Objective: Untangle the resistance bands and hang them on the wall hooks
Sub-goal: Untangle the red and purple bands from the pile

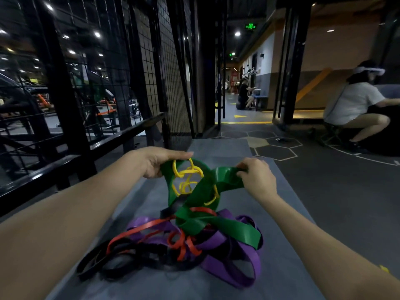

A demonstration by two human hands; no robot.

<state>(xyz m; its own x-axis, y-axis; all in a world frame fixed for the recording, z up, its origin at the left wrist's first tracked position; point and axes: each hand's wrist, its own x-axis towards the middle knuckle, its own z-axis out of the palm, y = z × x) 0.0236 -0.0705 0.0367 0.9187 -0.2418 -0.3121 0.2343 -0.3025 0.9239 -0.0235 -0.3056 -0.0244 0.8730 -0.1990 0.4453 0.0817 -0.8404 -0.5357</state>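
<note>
both hands grip the green band point(203, 191), left hand point(155, 162) and right hand point(256, 176), so pull it apart slowly and slip the yellow band point(187, 172) out.

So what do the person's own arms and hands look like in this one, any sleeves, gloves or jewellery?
Both forearms are bare up to the frame edge, with no sleeves showing. The left hand and right hand wear no gloves, and no watch, bracelet or ring is visible.
</note>
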